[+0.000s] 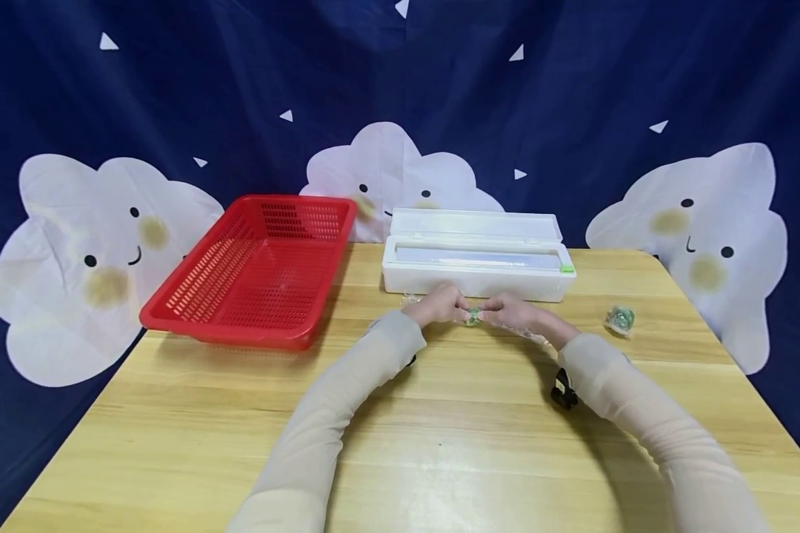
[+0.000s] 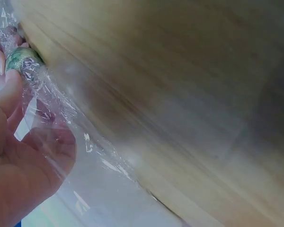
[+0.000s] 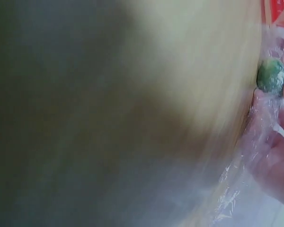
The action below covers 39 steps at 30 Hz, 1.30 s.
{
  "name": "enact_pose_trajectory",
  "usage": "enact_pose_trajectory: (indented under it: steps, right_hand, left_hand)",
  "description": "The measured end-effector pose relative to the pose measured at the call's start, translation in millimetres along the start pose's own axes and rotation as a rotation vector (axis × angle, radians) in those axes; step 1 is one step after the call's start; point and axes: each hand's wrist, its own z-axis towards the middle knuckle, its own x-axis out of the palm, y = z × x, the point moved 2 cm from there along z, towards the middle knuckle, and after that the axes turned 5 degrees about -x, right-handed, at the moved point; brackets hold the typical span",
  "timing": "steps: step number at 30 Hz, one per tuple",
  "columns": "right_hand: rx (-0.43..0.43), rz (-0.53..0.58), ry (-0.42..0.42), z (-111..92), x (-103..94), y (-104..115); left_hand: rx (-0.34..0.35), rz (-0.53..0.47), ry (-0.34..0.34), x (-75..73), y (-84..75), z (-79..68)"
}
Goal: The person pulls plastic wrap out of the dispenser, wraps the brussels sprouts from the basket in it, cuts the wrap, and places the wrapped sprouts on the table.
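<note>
In the head view a small green round thing [image 1: 472, 317] sits between my two hands, low over the wooden table. Clear plastic wrap [image 2: 92, 146] surrounds it and trails off to both sides in twisted strips. My left hand [image 1: 438, 304] pinches the wrap close against the green piece on its left. From the other side my right hand [image 1: 516, 312] pinches the wrap too, thumb and fingertips right at the green piece. The right wrist view shows the green ball [image 3: 272, 75] through the film, partly covered by fingers. What kind of thing it is cannot be told.
Just behind my hands stands a long white plastic-wrap box [image 1: 473, 281], lid raised, with a green slider [image 1: 567, 269] at its right end. A red perforated basket [image 1: 300, 334] stands at the left. Another film-wrapped green ball [image 1: 620, 320] lies on the table [image 1: 440, 459] at the right.
</note>
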Motion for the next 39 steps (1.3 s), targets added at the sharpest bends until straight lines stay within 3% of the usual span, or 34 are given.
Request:
enact_pose_trajectory:
  steps: [3, 7, 11, 13, 15, 16, 18, 20, 22, 23, 25, 27, 28, 29, 30, 34, 39]
  right_hand:
    - [-0.029, -0.015, -0.054, -3, 5.8, 2]
    - [-0.093, -0.167, -0.146, -8, 15.7, 8]
    - [-0.148, -0.355, -0.170, -15, 27.7, 17]
    - [-0.145, -0.402, -0.148, -20, 34.5, 23]
    - [-0.126, -0.443, -0.132, -25, 40.9, 28]
    - [-0.112, -0.462, -0.127, -28, 43.7, 31]
    - [-0.089, -0.486, -0.129, -31, 48.5, 35]
    - [-0.073, -0.506, -0.145, -33, 50.9, 36]
    - [-0.055, -0.522, -0.160, -34, 51.0, 36]
    - [-0.054, -0.523, -0.168, -33, 50.4, 35]
    - [-0.050, -0.526, -0.180, -33, 48.7, 34]
    - [-0.055, -0.528, -0.190, -32, 47.4, 32]
    - [-0.061, -0.529, -0.194, -31, 47.0, 32]
    - [-0.065, -0.533, -0.203, -31, 46.7, 31]
    - [-0.068, -0.538, -0.212, -30, 46.4, 30]
    - [-0.058, -0.540, -0.258, -29, 44.4, 29]
    - [-0.108, -0.626, -0.342, -31, 42.3, 38]
  left_hand:
    - [0.024, 0.016, -0.007, 1.1, 1.0, -0.7]
    - [0.092, 0.041, -0.001, 1.6, 1.7, -3.7]
    - [0.095, 0.014, 0.149, 2.1, 2.3, -10.0]
    - [0.110, -0.020, 0.243, 9.0, 11.5, -6.0]
    - [0.082, -0.041, 0.321, 9.9, 11.3, -11.7]
    - [0.120, -0.051, 0.334, 21.7, 24.9, -0.1]
    - [0.152, -0.076, 0.338, 21.7, 24.5, -7.8]
    - [0.124, -0.086, 0.336, 16.6, 18.0, -18.8]
    - [0.161, -0.061, 0.247, 14.7, 18.5, -25.0]
    - [0.169, -0.066, 0.199, 7.1, 14.5, -32.2]
    - [0.135, -0.040, 0.099, 5.7, 18.3, -28.2]
    - [0.133, -0.006, -0.040, 2.4, 15.5, -31.5]
    - [0.138, 0.002, -0.077, 2.1, 13.3, -31.6]
    - [0.144, 0.004, -0.098, 3.6, 11.6, -30.8]
    - [0.116, 0.032, -0.100, 0.2, -0.9, -41.2]
    - [0.180, 0.125, -0.096, 8.4, -20.0, -56.4]
    - [0.139, 0.182, -0.099, 13.1, -23.2, -61.4]
